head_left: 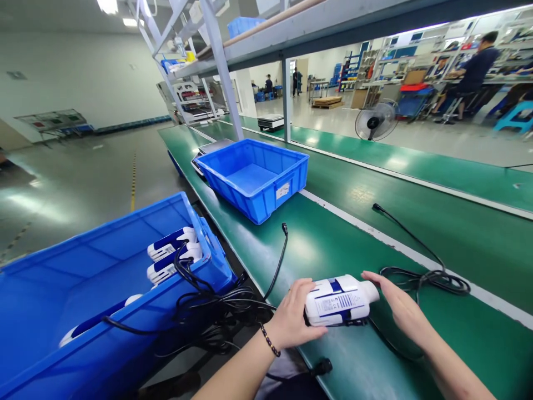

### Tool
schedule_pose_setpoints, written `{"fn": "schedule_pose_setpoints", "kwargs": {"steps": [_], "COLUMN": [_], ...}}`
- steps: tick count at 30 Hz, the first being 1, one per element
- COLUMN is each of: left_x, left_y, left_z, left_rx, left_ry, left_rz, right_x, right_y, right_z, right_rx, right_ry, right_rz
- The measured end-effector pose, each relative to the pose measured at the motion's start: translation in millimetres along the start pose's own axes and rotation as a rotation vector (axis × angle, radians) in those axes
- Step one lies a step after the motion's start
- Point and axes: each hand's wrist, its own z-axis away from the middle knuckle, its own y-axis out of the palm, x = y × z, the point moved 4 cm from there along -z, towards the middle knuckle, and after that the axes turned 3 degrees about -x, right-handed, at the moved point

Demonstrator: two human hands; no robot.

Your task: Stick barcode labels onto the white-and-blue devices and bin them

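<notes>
Lying at 6 o'clock on belt (333, 244): device (339, 300), label up. Gripped at base by left hand (291, 319); touched at nozzle by right hand (400, 305), open, flat. Best steadied both ends, cord (425, 278) kept clear.

Two hands are in view, the left hand (293, 319) and the right hand (402, 308). One white-and-blue device (339, 301) lies between them on the table (458, 344). Three more devices of the same kind show in the near bin (75, 278): two (172, 243) (170, 266) stacked at its right end and one (95, 319) lower down, partly hidden. There are two blue bins on this side, the near one and an empty bin (253, 179) further along the table. One coiled cable (428, 278) lies on the table; the tangle (220, 311) by the near bin cannot be counted. One fan (376, 120) stands beyond.
</notes>
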Motion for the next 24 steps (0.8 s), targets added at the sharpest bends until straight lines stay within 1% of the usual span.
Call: {"fn": "schedule_pose_setpoints", "kwargs": {"steps": [2,4,7,10,13,15,18,20,22,24], "left_x": [-1,-1,0,-2,-4,-6,-9,-10,-15,-25], "left_y": [1.9,3.2,3.5,3.1,4.1,5.8,8.0,6.7,2.9,-0.7], "left_z": [3,5,6,7,9,12,16,16,16,14], "left_rx": [-0.014,-0.013,-0.015,-0.032,-0.045,-0.057,-0.081,-0.098,-0.107,-0.096], "left_ry": [0.02,0.015,0.017,0.033,0.042,0.096,0.221,0.271,0.286,0.253], "left_rz": [-0.028,-0.043,-0.055,-0.069,-0.106,-0.189,-0.343,-0.401,-0.44,-0.514], "right_x": [-1,-3,-5,-1,4,6,3,-1,-5,-5], "right_y": [10,19,28,34,36,36,34,34,33,32], "right_z": [11,17,18,18,18,18,17,16,15,14], "right_rx": [0.01,-0.016,-0.045,-0.055,-0.091,-0.125,-0.151,-0.151,-0.156,-0.174], "right_ry": [0.023,0.044,0.067,0.11,0.213,0.253,0.254,0.267,0.269,0.247], "right_rz": [-0.071,-0.104,-0.133,-0.122,-0.03,0.003,-0.01,-0.009,-0.001,-0.002]}}
